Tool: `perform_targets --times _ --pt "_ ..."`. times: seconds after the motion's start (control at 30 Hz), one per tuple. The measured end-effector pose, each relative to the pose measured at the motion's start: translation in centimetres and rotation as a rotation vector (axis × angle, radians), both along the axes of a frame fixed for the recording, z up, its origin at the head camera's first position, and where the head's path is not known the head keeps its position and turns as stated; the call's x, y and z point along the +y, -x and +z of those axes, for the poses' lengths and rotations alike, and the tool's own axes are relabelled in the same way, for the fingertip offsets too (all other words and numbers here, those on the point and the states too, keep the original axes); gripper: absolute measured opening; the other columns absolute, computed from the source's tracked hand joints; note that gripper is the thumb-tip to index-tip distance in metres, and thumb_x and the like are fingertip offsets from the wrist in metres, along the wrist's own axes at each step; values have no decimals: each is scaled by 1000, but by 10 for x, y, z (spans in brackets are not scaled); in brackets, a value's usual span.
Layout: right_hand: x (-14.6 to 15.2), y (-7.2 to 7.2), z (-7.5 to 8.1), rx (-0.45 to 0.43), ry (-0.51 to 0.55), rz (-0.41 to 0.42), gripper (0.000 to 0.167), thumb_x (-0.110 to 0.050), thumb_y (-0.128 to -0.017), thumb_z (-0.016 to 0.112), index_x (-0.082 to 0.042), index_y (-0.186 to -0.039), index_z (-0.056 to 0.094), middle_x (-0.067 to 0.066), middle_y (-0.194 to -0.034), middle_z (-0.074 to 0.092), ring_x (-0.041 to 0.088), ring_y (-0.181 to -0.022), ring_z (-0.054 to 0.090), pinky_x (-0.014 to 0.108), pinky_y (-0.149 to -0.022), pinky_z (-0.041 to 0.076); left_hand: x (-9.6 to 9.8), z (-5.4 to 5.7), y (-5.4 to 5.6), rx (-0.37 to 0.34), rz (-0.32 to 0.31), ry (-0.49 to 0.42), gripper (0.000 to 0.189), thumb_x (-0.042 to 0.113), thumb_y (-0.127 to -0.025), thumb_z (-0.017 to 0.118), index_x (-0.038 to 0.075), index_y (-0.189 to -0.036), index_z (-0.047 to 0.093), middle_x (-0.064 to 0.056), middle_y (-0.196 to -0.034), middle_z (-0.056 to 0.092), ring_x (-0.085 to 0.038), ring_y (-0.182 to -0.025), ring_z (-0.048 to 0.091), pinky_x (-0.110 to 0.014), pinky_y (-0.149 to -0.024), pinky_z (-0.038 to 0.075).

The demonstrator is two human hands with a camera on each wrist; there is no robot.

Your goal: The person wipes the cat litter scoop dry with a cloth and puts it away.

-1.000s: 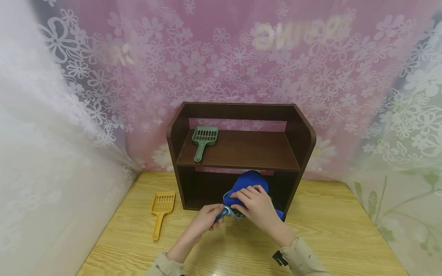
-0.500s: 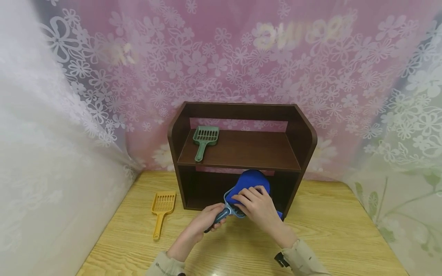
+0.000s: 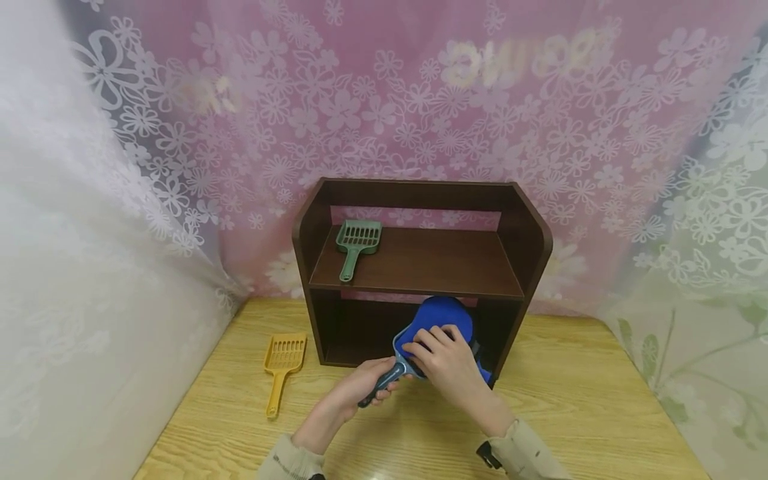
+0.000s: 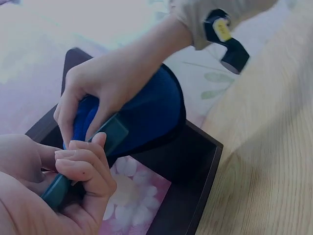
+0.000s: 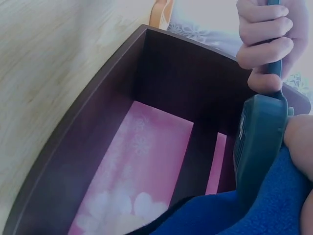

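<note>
My left hand point(image 3: 367, 379) grips the dark handle of a blue litter scoop point(image 3: 384, 384), which slants up toward the shelf's lower opening. Its slotted head point(image 5: 261, 142) is partly wrapped by a blue cloth point(image 3: 443, 315) with a dark edge. On top, my right hand point(image 3: 449, 363) pinches the cloth against the scoop's head, fingers bent over it. The left wrist view shows the cloth point(image 4: 159, 110) spreading out wide beyond the right hand. Most of the scoop's head is hidden under cloth and fingers.
A dark brown two-level shelf point(image 3: 420, 263) stands behind the hands. On its upper board lies a green litter scoop point(image 3: 357, 241). A yellow litter scoop point(image 3: 285, 360) lies on the wooden table point(image 3: 240, 427), left of the shelf. Flowered curtains point(image 3: 384, 100) hang around the back and sides.
The left hand, scoop and cloth have shifted slightly right. More of the scoop's handle now shows below the left hand. The right hand keeps its hold on the cloth.
</note>
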State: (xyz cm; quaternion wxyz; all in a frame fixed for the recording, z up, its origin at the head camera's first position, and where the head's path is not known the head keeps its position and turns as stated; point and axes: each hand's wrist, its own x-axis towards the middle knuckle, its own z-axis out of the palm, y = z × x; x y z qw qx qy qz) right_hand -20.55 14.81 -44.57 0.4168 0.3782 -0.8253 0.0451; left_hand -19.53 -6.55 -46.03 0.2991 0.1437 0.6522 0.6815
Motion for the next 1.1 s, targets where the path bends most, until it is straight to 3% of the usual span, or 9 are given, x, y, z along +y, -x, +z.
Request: perform_targets --times 0.2,0.37,0.47,0.6,0.67,0.87,1.1 --pt "8 2 4 -6 5 -77 26 -24 -76 91 -19 -98 79 -1 -91 67 21 -82 63 47 -83 53 4 3 -4 57 24 35 43 33 -112 36 0 -119 63 2 -76 50 -3 -55 38 -16 -50 33" --pt "19 10 2 15 55 -103 28 -27 -75 90 -16 -98 78 2 -92 67 23 -82 63 48 -82 53 3 6 -7 73 36 42 43 31 -112 37 -1 -129 60 2 -79 54 -3 -55 37 -17 -51 32" --pt "22 13 -1 49 69 -108 23 -34 -87 80 -14 -98 78 2 -90 67 22 -79 63 46 -79 53 3 8 -9 93 41 58 43 30 -111 38 -1 -132 58 1 -80 55 -3 -54 36 -17 -51 31" --pt "15 12 -3 75 117 -102 36 -43 -101 59 -12 -93 76 1 -87 68 20 -76 63 45 -77 52 6 9 -10 120 55 64 43 31 -111 39 -2 -125 62 1 -75 52 -4 -53 37 -17 -50 31" --pt "9 11 -4 65 138 -82 38 -43 -103 55 -13 -91 76 0 -85 68 20 -75 63 44 -76 51 8 9 -10 131 66 65 43 32 -111 39 -2 -120 64 2 -74 51 -4 -53 38 -18 -50 32" --pt "-5 6 -6 18 177 -20 35 -39 -104 56 -14 -89 74 -2 -85 67 18 -73 61 43 -76 48 11 10 -9 144 100 84 42 32 -111 39 1 -109 68 3 -71 50 -4 -52 38 -17 -49 33" --pt "2 9 -3 94 112 -113 39 -41 -105 54 -12 -89 75 1 -85 69 20 -76 63 44 -78 50 12 12 -12 140 101 74 43 31 -111 39 -1 -118 66 2 -72 51 -3 -52 37 -16 -49 32"
